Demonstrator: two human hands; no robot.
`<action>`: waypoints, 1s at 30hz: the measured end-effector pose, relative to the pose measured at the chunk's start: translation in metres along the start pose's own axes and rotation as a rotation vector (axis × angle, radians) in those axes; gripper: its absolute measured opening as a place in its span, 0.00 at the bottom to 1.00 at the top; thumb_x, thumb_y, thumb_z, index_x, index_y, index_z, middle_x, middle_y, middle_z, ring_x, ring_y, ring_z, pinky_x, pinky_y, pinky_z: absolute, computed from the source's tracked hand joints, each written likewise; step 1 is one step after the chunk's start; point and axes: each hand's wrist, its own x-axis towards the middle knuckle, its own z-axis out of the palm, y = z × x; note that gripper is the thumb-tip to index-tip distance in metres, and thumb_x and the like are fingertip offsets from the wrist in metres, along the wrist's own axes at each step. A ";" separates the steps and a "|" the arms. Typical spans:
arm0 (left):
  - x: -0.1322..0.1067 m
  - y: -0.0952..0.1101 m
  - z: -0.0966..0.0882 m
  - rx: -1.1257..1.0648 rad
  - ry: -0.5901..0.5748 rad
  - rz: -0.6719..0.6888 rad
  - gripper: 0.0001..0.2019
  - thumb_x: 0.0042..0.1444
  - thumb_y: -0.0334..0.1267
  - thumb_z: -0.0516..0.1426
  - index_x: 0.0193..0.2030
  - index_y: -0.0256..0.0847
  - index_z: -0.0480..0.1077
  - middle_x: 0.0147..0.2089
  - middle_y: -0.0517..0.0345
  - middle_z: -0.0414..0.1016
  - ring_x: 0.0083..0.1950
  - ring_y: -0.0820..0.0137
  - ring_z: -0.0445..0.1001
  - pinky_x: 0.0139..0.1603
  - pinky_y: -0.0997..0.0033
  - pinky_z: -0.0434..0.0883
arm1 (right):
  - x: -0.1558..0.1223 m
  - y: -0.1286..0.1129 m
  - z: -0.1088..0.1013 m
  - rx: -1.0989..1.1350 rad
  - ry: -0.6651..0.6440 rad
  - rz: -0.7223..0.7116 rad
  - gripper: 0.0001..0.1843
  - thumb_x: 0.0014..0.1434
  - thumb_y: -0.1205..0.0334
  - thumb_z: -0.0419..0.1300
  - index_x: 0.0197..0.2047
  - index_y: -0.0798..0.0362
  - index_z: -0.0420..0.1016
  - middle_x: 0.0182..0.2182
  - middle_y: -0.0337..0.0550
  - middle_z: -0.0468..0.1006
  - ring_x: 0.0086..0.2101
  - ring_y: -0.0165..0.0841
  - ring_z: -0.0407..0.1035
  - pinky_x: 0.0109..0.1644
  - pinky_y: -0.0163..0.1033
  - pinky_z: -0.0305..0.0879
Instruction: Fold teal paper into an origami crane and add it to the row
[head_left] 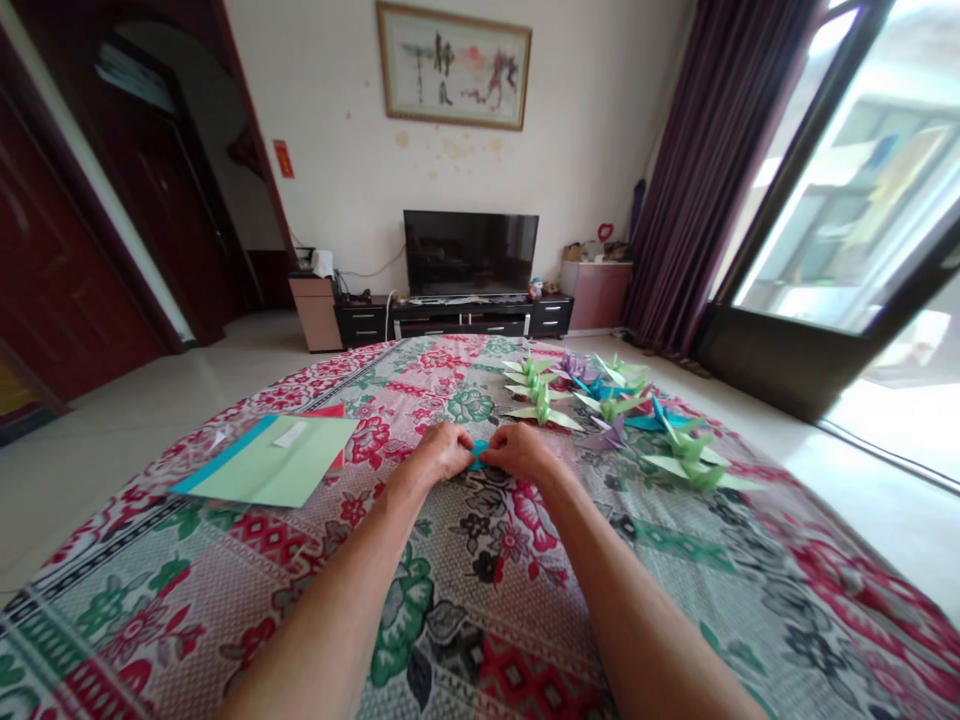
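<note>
My left hand [441, 450] and my right hand [520, 450] meet at the middle of a flowered cloth [480, 600]. Both pinch a small teal piece of folded paper [478, 454], most of it hidden by my fingers. Both hands have their fingers curled closed on it, pressing it down on the cloth. A stack of flat paper sheets [274, 460], green on top with teal and red beneath, lies to the left of my left hand. Several folded paper cranes [611, 405] in green, teal and purple stand to the right, beyond my right hand.
The cloth covers a broad surface that fills the foreground. A dark television [470, 252] on a low cabinet stands at the far wall. Dark curtains [705, 170] and a glass door [862, 200] are on the right, wooden doors [82, 230] on the left.
</note>
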 end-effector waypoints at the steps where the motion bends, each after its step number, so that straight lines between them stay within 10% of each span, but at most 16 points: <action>1: 0.000 -0.001 -0.001 0.012 -0.004 -0.012 0.13 0.41 0.34 0.58 0.37 0.42 0.77 0.30 0.59 0.78 0.33 0.71 0.73 0.32 0.78 0.66 | 0.000 0.000 -0.001 0.002 -0.002 0.005 0.07 0.42 0.61 0.61 0.25 0.56 0.76 0.17 0.36 0.70 0.20 0.24 0.60 0.20 0.29 0.49; 14: 0.002 -0.022 -0.014 -0.026 -0.054 0.007 0.15 0.38 0.32 0.58 0.36 0.42 0.77 0.25 0.62 0.75 0.26 0.74 0.69 0.25 0.79 0.61 | -0.002 0.002 -0.007 0.095 -0.007 0.077 0.07 0.40 0.70 0.58 0.25 0.55 0.76 0.15 0.35 0.69 0.17 0.24 0.60 0.21 0.29 0.52; 21: -0.001 -0.019 -0.015 0.087 0.170 0.066 0.11 0.47 0.43 0.55 0.33 0.44 0.77 0.30 0.55 0.76 0.35 0.67 0.73 0.35 0.73 0.65 | -0.010 -0.015 -0.007 -0.114 0.301 -0.122 0.12 0.52 0.60 0.54 0.34 0.53 0.78 0.32 0.46 0.76 0.34 0.33 0.68 0.37 0.33 0.58; 30: -0.001 -0.022 -0.007 0.111 0.126 0.103 0.09 0.44 0.38 0.57 0.32 0.42 0.76 0.37 0.54 0.75 0.40 0.67 0.72 0.40 0.73 0.66 | -0.015 -0.017 0.006 -0.274 0.208 -0.115 0.12 0.52 0.58 0.55 0.35 0.49 0.78 0.38 0.48 0.74 0.40 0.40 0.66 0.42 0.41 0.57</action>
